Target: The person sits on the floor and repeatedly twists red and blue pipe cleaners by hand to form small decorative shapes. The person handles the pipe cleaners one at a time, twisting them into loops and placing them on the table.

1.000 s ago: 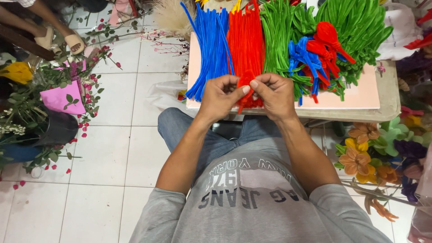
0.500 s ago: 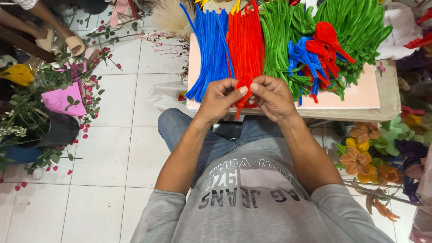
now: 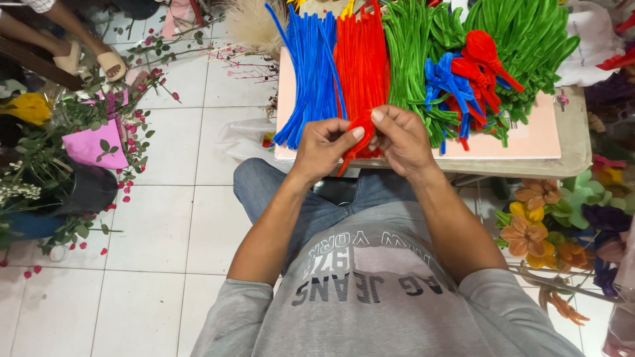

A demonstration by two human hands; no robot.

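Note:
My left hand (image 3: pixel 324 145) and my right hand (image 3: pixel 402 137) meet at the near edge of a pink board (image 3: pixel 529 142), both pinching one red pipe cleaner (image 3: pixel 350 147) that bends between my fingers. Its loose end points down toward my lap. Behind my hands lie a bundle of red pipe cleaners (image 3: pixel 360 59), a bundle of blue ones (image 3: pixel 307 66) to the left and green ones (image 3: pixel 522 46) to the right. Finished red and blue twisted shapes (image 3: pixel 466 73) rest on the green pile.
The board sits on a small beige table (image 3: pixel 577 149). Potted greenery and pink flowers (image 3: pixel 73 152) crowd the tiled floor at left. Orange and purple craft flowers (image 3: pixel 562 225) lie at right. Another person's sandalled feet (image 3: pixel 92 59) show at top left.
My hands have shifted slightly and the red pipe cleaner is bent further between my fingers, its tail now hanging lower left. Everything else stays put.

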